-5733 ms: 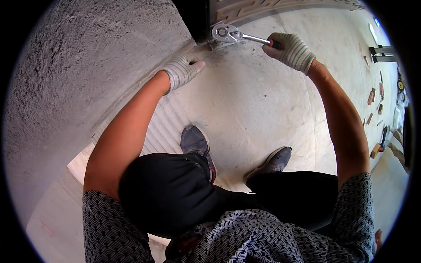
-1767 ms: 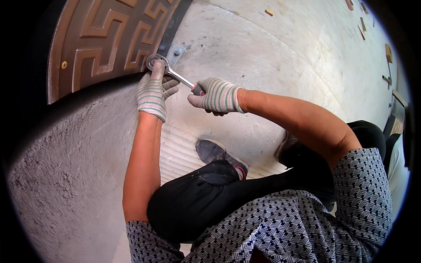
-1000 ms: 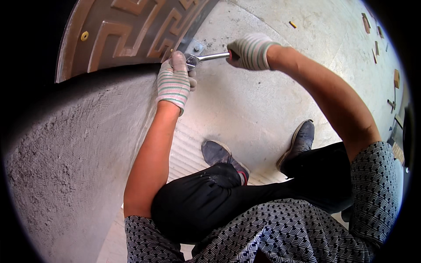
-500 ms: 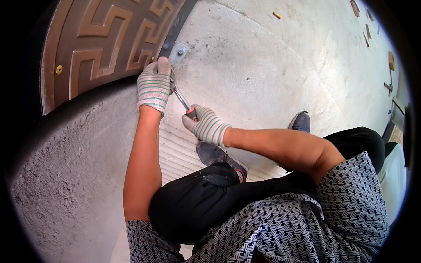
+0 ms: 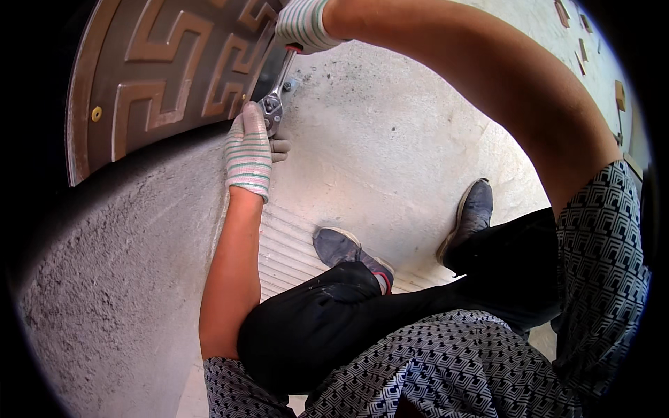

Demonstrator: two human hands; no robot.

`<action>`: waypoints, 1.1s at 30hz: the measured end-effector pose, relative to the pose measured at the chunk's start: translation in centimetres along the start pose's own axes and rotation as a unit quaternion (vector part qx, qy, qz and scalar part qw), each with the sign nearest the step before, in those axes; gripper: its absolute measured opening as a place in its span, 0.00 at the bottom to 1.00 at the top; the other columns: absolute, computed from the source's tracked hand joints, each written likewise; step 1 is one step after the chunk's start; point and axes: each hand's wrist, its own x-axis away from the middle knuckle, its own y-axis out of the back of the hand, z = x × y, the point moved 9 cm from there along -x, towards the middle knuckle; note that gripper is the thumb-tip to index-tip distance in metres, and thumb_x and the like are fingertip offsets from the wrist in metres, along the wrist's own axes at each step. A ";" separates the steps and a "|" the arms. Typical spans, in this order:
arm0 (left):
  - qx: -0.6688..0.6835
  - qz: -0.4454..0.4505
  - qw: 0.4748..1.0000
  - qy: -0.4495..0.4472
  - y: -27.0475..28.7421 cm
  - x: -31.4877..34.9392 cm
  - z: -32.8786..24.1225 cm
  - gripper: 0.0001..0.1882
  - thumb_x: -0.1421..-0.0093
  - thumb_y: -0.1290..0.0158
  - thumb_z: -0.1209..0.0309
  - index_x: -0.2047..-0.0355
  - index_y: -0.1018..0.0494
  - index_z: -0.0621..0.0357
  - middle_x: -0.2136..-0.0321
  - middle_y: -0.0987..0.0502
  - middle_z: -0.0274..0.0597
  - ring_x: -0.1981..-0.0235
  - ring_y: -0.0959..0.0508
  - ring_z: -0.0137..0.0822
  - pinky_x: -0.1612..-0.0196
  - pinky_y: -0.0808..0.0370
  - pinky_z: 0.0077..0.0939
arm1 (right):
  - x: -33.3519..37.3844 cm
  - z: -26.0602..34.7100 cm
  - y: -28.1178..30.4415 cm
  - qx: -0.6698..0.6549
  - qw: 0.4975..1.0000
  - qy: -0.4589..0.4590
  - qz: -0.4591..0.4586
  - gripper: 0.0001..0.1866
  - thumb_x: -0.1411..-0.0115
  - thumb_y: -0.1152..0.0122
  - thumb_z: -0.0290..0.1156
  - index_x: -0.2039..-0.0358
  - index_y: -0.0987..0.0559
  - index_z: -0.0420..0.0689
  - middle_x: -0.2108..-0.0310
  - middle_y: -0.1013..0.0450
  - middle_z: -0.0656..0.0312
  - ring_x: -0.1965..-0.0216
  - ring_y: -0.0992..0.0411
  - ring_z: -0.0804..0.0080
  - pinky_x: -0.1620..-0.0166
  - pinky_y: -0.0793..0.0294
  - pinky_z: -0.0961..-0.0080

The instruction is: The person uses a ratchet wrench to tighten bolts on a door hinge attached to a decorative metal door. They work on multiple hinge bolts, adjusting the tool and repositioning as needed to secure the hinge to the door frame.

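Note:
A metal ratchet wrench (image 5: 279, 87) sits on a fastener at the lower corner of a brown ornamental metal gate (image 5: 167, 70). My left hand (image 5: 249, 150), in a striped work glove, presses on the wrench head beside the gate's edge. My right hand (image 5: 301, 24), also gloved, grips the red-tipped wrench handle up near the top of the view. A small metal bracket (image 5: 289, 85) lies on the concrete floor under the wrench.
A rough grey plastered wall (image 5: 104, 279) fills the left. My knees and two grey shoes (image 5: 348, 251) rest on the pale concrete floor (image 5: 390, 153). A ribbed strip (image 5: 286, 251) runs along the wall's foot. Small wood scraps (image 5: 620, 94) lie at far right.
My right hand has swung the wrench handle from below the fastener up to above it. My left hand stays on the wrench head.

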 end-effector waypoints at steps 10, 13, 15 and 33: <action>-0.030 0.008 0.998 -0.046 -0.2 -1.1 -0.7 0.36 0.32 0.54 0.35 0.60 0.23 0.62 0.81 0.26 0.34 0.86 0.26 0.23 0.83 0.25 0.19 | 9.7 6.0 -8.8 -0.298 0.919 -0.237 0.101 0.16 0.33 0.42 0.45 0.68 0.18 0.46 0.77 0.23 0.54 0.74 0.23 0.53 0.66 0.23 0.62; -0.043 0.014 0.998 -0.046 -1.2 -1.2 -1.6 0.31 0.32 0.48 0.41 0.58 0.24 0.63 0.80 0.24 0.35 0.87 0.28 0.22 0.83 0.28 0.19 | 11.8 16.2 -12.4 -0.632 0.704 -0.323 0.001 0.22 0.36 0.40 0.51 0.66 0.18 0.41 0.74 0.21 0.49 0.71 0.21 0.53 0.61 0.22 0.61; -0.060 0.017 0.996 -0.069 -1.2 -1.7 -1.4 0.30 0.32 0.47 0.42 0.57 0.23 0.62 0.78 0.22 0.36 0.86 0.27 0.22 0.83 0.27 0.18 | 9.3 23.7 -12.8 -0.772 0.516 -0.359 -0.093 0.19 0.36 0.38 0.46 0.61 0.21 0.41 0.73 0.23 0.52 0.73 0.25 0.60 0.61 0.23 0.64; 0.019 0.014 0.999 0.025 -0.3 -0.8 0.5 0.34 0.28 0.61 0.39 0.51 0.24 0.60 0.72 0.18 0.43 0.78 0.18 0.28 0.79 0.20 0.20 | 3.4 -0.9 -3.2 -0.082 0.989 -0.120 -0.042 0.10 0.37 0.37 0.40 0.64 0.15 0.49 0.70 0.20 0.56 0.65 0.21 0.51 0.62 0.22 0.60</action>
